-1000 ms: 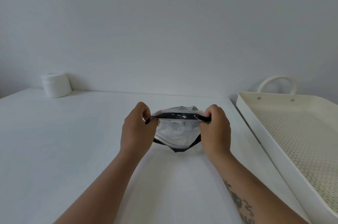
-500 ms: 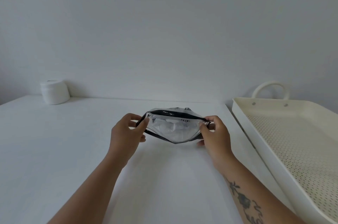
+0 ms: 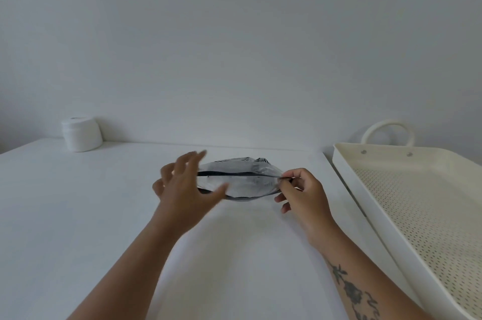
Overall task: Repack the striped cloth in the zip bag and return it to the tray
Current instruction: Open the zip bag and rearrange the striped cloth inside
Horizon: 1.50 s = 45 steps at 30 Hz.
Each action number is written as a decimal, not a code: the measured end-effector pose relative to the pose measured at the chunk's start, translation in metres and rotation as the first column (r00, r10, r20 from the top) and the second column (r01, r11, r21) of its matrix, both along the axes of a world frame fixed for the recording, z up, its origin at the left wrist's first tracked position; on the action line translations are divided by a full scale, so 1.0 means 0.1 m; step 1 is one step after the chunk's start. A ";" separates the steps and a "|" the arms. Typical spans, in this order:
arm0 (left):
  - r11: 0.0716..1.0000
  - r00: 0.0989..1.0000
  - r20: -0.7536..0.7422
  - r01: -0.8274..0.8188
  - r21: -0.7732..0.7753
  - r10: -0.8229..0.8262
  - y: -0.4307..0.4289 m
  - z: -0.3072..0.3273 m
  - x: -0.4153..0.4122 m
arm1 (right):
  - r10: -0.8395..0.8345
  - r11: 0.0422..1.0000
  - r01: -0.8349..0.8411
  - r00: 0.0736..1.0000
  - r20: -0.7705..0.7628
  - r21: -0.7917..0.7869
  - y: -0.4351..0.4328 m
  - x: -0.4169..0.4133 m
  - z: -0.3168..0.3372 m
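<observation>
A clear zip bag [image 3: 245, 184] with a black zip strip lies on the white table [image 3: 78, 215], bulging with the striped cloth [image 3: 240, 160] that shows through its top. My right hand [image 3: 300, 191] pinches the bag's right end at the zip. My left hand [image 3: 182, 186] hovers blurred over the bag's left end, fingers spread, holding nothing. The cream tray [image 3: 391, 205] with a perforated floor and a loop handle stands to the right, apart from the bag.
A white roll [image 3: 81, 133] stands at the back left against the wall. The tray's long left wall runs close to my right forearm. The table's far edge meets the wall just behind the bag.
My left hand has let go of the bag's left end and opened its fingers. The bag's mouth, gaping before, now shows as one flat black line. My right hand keeps its pinch.
</observation>
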<state>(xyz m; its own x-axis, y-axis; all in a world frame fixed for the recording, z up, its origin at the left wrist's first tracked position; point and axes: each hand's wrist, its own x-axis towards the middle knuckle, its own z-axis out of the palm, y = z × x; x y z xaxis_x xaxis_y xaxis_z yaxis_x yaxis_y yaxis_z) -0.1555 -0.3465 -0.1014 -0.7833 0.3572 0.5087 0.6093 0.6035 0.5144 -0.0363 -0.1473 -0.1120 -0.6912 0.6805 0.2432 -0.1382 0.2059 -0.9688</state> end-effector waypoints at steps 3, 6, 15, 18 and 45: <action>0.977 0.970 -0.174 0.144 -0.160 -0.171 0.13 -0.02 0.20 | 0.082 0.996 -0.082 0.997 -0.010 0.025 -0.06 0.00 0.03; 0.963 0.936 -0.256 0.198 -0.183 -0.241 0.27 -0.04 0.29 | 0.175 0.983 -0.175 0.985 0.001 0.048 -0.12 0.03 0.08; 0.972 0.939 -0.262 0.235 0.014 -0.223 0.26 -0.03 0.24 | 0.171 0.985 -0.171 0.985 -0.007 0.014 -0.18 0.05 0.09; 0.958 0.943 -0.212 0.275 0.074 -0.255 0.28 -0.02 0.24 | 0.131 0.979 -0.142 0.988 0.082 0.149 -0.14 0.01 0.03; 0.830 0.887 0.102 0.373 0.415 -0.450 0.15 0.12 0.24 | -0.298 0.574 0.028 0.938 0.177 0.819 0.04 -0.12 -0.18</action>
<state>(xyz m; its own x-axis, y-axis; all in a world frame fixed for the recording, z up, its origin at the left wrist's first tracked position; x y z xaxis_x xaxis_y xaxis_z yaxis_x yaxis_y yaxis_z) -0.1313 -0.3311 -0.0899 -0.6997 0.4805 0.5287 0.6264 0.0567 0.7775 -0.0481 -0.1431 -0.1299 -0.7134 0.4107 0.5678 0.2106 0.8985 -0.3852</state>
